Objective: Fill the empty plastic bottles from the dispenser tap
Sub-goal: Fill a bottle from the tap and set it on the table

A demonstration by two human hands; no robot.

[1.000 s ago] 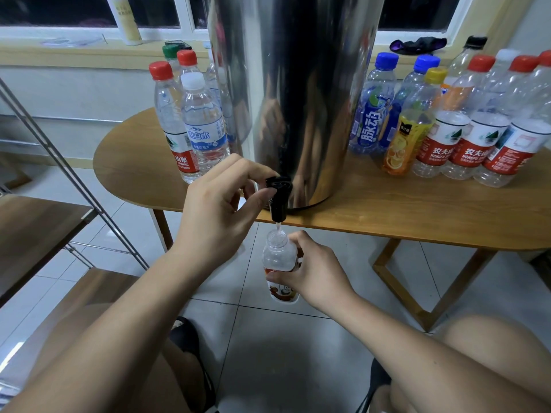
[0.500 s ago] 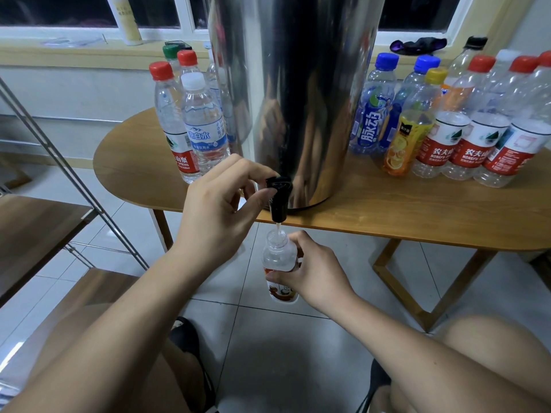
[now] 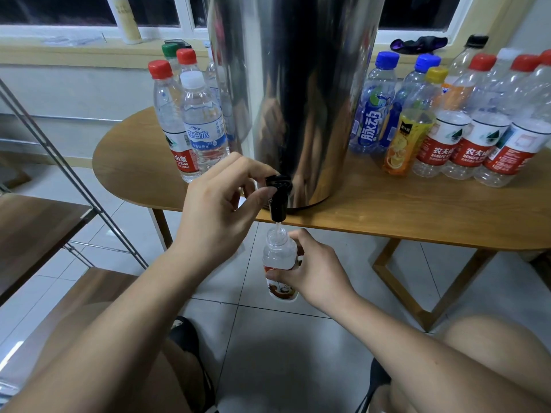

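Note:
A tall steel dispenser (image 3: 301, 93) stands on the wooden table (image 3: 387, 210), its black tap (image 3: 278, 198) overhanging the front edge. My left hand (image 3: 220, 210) pinches the tap lever with thumb and fingers. Below the spout my right hand (image 3: 313, 269) grips a small uncapped clear bottle (image 3: 279, 257) with a red and white label. A thin stream of water runs from the spout into its neck.
Several capped bottles (image 3: 190, 123) stand left of the dispenser and several more (image 3: 453, 126) to its right. A metal rack with wooden shelves (image 3: 35, 228) stands at the left. Tiled floor (image 3: 283, 353) lies below, between my knees.

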